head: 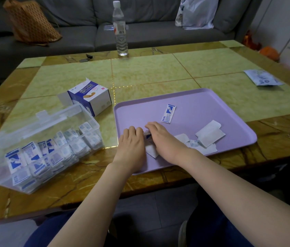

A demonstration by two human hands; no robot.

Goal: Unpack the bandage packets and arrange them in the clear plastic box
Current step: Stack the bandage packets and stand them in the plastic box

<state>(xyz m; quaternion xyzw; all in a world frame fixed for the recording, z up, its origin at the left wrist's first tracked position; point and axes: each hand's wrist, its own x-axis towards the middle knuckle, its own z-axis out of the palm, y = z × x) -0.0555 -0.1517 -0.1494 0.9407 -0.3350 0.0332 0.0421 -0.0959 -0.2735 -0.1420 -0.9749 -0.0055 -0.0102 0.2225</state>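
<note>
The clear plastic box (1, 154) stands at the left on the table, its lid (51, 120) tipped back, with several blue-and-white bandage packets (32, 157) in rows inside. On the near left part of the lilac tray (203, 100), my left hand (131, 145) and my right hand (160, 138) meet, fingers curled over a small stack of bandage packets (147, 135) between them. One single packet (168, 113) lies on the tray beyond my right hand. More packets (209, 133) lie face down at the tray's near right. A white piece (151, 151) shows under my hands.
An open bandage carton (90, 96) stands behind the clear box. A water bottle (120, 29) stands at the table's far edge, keys (87, 57) to its left. A flat blue-and-white pouch (263, 77) lies at the far right. A grey sofa with bags is behind the table.
</note>
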